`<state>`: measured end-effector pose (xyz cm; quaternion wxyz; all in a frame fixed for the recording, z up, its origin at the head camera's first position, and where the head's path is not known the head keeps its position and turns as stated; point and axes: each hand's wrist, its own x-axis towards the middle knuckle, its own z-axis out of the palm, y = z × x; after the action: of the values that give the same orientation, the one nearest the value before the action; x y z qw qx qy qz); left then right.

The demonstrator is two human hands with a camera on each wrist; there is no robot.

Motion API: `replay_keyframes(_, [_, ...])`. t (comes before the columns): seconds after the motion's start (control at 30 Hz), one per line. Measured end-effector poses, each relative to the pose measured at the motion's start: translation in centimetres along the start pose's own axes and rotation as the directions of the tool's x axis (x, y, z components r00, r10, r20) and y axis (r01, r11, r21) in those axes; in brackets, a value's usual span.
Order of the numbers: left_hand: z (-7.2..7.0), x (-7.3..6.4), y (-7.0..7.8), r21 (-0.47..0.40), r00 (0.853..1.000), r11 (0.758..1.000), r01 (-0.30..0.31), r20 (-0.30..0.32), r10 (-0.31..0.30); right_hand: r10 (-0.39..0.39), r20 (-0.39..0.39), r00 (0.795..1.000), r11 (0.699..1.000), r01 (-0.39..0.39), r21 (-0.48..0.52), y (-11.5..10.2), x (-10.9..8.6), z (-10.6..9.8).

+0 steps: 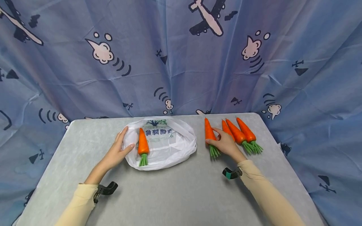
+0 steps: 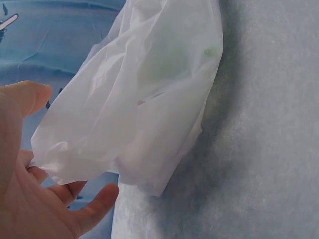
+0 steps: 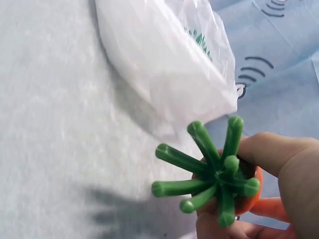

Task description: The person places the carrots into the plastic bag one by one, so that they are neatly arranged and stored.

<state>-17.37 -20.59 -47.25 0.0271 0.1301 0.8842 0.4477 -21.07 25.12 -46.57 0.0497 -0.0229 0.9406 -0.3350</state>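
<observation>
My right hand (image 1: 224, 142) grips an orange carrot (image 1: 208, 130) near its thick end, thumb and fingers on either side. Its green stalks (image 3: 214, 174) point at the camera in the right wrist view. My left hand (image 1: 114, 153) is at the left side of a white plastic bag (image 1: 181, 153), its fingers against the outside and the thumb apart from them. In the left wrist view the bag (image 2: 124, 99) hangs over those fingers. Another carrot (image 1: 143, 144) lies in the bag's wide mouth, stalks toward me.
Three more carrots, including a middle one (image 1: 236, 131) and an outer one (image 1: 246, 129), lie at the right of the grey table (image 1: 181, 194). Behind the table hangs a blue curtain (image 1: 181, 62) with printed airplanes.
</observation>
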Motion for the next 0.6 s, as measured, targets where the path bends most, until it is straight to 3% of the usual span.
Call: replay_keyframes(0.6, [0.1,-0.1,0.3,-0.008,1.000,1.000,-0.004,0.008,0.004,-0.049,0.053,0.997,0.997,0.046,0.059,-4.3,-1.6,-0.4])
